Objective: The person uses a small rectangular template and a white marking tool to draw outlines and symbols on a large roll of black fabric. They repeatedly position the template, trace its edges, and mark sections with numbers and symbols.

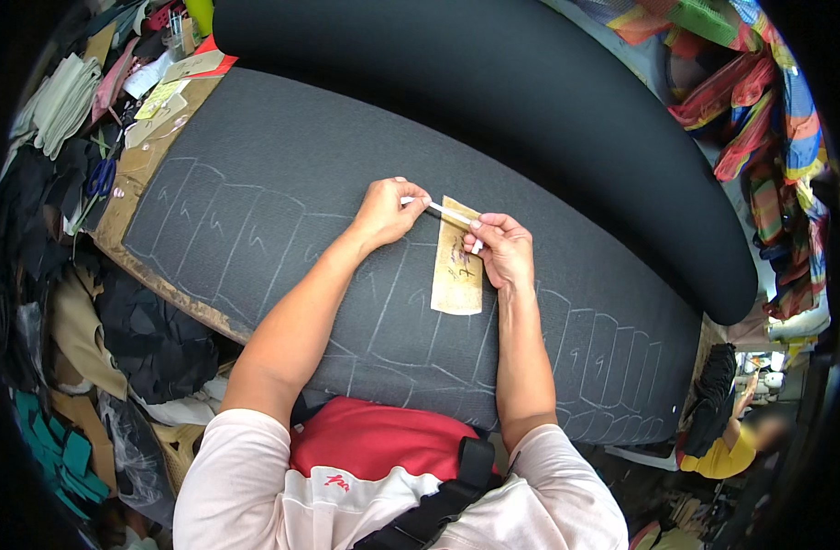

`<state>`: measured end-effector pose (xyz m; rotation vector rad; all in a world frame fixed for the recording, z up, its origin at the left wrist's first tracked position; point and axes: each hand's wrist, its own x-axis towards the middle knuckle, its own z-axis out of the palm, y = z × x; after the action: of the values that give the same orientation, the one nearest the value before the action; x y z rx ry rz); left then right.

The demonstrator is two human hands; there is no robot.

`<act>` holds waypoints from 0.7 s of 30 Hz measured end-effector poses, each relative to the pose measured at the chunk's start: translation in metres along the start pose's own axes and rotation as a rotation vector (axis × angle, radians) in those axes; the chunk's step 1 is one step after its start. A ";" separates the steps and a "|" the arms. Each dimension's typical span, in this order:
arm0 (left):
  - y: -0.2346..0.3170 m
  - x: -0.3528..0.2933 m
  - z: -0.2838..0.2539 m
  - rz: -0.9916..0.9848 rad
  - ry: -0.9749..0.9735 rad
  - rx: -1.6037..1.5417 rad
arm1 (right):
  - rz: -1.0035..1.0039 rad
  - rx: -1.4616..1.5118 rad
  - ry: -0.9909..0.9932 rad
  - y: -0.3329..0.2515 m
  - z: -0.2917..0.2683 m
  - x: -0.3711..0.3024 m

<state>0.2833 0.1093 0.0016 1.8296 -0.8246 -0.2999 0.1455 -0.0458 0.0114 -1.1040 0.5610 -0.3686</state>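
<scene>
The fingers of the left hand (385, 215) pinch a narrow white strip (451, 213) near its 10 o'clock end; those of the right hand (504, 252) grip it toward 4 o'clock, where a short white piece shows below the thumb. Held between the hands, the strip crosses over the upper part of a tan card (456, 284), which bears handwriting and lies with its long side running roughly from 12 to 6 o'clock. Under the card spreads dark grey fabric (282, 119), chalked with white outlines from 9 round to 4 o'clock. A thick black roll (530, 101) arcs from 12 to 3 o'clock. The wooden bench (137, 167) shows at 10 o'clock, near blue-handled scissors (101, 178). Colourful netting (745, 119) hangs at 2 o'clock; a person in yellow (720, 454) is at 4 o'clock.
</scene>
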 end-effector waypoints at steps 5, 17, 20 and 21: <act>0.000 -0.001 -0.001 0.018 -0.019 0.016 | 0.007 -0.072 0.055 -0.008 -0.008 0.001; 0.001 0.002 -0.007 -0.029 -0.033 0.051 | -0.072 -0.247 0.099 -0.013 -0.008 -0.002; 0.001 0.001 -0.006 0.014 -0.034 0.042 | -0.166 -0.364 0.114 -0.010 -0.007 -0.002; 0.001 0.001 -0.005 0.028 -0.039 0.040 | -0.208 -0.489 0.142 -0.010 -0.007 -0.002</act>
<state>0.2866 0.1127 0.0045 1.8532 -0.8882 -0.3041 0.1397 -0.0535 0.0185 -1.6234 0.6843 -0.5086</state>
